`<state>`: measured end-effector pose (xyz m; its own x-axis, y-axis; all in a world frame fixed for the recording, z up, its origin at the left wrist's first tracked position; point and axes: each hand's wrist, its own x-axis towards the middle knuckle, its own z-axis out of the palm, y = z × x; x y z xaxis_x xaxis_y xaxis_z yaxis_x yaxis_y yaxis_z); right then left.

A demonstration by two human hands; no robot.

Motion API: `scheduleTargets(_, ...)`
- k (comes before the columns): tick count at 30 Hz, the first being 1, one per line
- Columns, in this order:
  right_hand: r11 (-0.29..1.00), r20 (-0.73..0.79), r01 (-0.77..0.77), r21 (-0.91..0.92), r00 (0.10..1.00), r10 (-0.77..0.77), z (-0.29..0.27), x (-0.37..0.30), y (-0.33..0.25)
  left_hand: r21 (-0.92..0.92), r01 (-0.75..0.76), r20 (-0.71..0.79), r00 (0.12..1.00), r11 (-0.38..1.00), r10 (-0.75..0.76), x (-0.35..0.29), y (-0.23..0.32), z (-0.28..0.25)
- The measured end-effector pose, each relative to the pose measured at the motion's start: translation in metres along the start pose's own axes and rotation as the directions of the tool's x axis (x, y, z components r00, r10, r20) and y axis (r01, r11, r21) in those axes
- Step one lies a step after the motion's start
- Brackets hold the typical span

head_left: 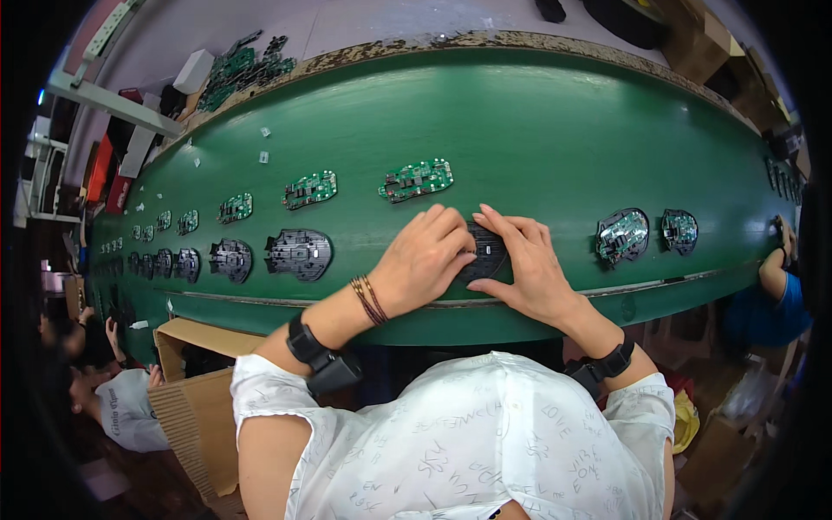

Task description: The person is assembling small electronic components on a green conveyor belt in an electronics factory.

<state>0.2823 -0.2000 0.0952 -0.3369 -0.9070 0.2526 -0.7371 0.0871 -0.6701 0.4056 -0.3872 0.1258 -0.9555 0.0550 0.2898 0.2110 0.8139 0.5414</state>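
A black plastic base [488,253], shaped like the bottom shell of a computer mouse, lies on the green worktop between my hands. My right hand [539,273] grips it from the right, fingers at the far edge and thumb at the near edge. Over its left part, my left hand [425,258] is closed, thumb and fingertips pressed together at the base. Whatever those fingertips pinch is hidden. Just beyond my left hand lies a green circuit board [417,180]. To the left rests another black base [298,254], with nothing mounted on it.
More circuit boards [310,189] and black bases [230,260] run in two rows leftward. At right sit two bases with boards on them [622,236]. A metal strip [598,290] edges the worktop [555,113]. A cardboard box [195,390] stands lower left. Co-workers sit at both sides.
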Motion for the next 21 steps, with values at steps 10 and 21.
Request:
scheduleTargets(10, 1.0, -0.026, -0.007, -0.002, 1.0, 0.006, -0.001, -0.003, 0.005, 0.044, 0.15, -0.184, 0.973, 0.988, -0.14, -0.011, 0.003, 0.027)
scheduleTargets(21, 1.0, -0.042, -0.014, 0.003, 0.999, 0.014, 0.001, -0.001, 0.004, 0.032, 0.159, -0.186, 0.971, 0.987, -0.15, -0.012, -0.001, 0.029)
